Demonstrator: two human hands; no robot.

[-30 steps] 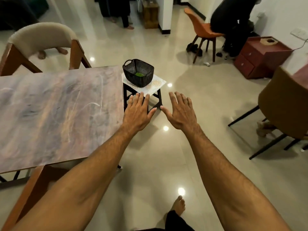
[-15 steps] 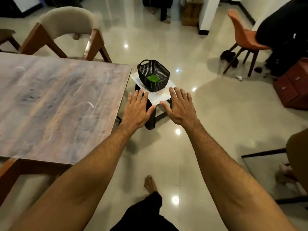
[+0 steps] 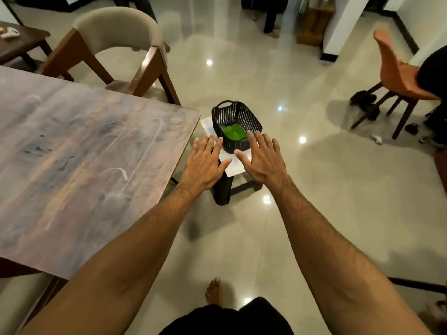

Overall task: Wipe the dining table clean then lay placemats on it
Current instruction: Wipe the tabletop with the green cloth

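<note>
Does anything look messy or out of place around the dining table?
Yes. The dining table carries whitish curved smears across its top. Beside it, the pale mat under the black basket overhangs the small stool.

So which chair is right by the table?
The beige-backed chair with wooden legs, at the far edge of the table; the orange chair stands well off to the right.

One head-worn wide-angle view — forward and down, close above the floor (image 3: pixel 338 189) and a corner of the dining table (image 3: pixel 72 165)
</note>
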